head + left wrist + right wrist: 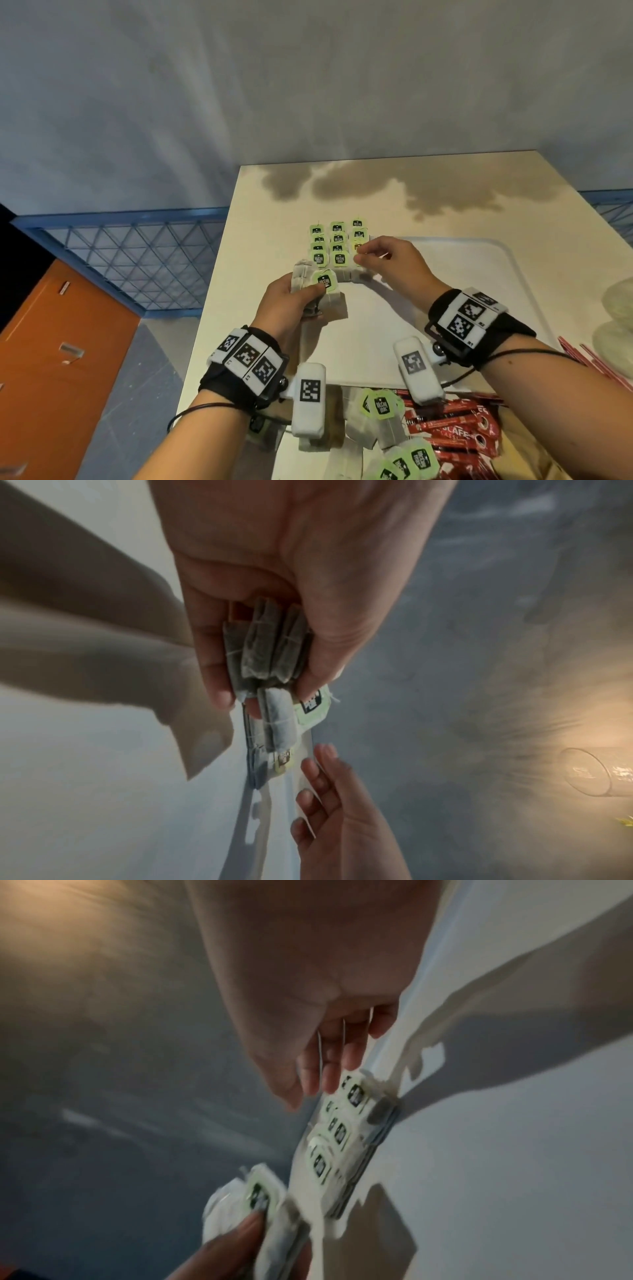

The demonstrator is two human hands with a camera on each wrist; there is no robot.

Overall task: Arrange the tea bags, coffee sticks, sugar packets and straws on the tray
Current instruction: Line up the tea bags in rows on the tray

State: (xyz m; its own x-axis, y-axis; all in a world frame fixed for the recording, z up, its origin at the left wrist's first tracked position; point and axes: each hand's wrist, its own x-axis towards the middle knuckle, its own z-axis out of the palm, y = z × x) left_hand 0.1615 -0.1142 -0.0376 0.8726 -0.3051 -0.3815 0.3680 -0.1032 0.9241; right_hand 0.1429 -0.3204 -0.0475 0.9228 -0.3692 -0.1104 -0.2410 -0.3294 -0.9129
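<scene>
Gripping a stack of tea bags [267, 647] in left hand [287, 301], right hand [390, 263] fingers loose over tray [479, 274] rows, only head view shows coffee sticks [455, 435].

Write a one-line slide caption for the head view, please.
Left hand holds a bundle of tea bags while right hand aligns tea-bag rows.

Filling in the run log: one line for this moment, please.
left hand: grips stack of green-tagged paper tea bags | right hand: fingertips at tea-bag rows on white tray
</scene>
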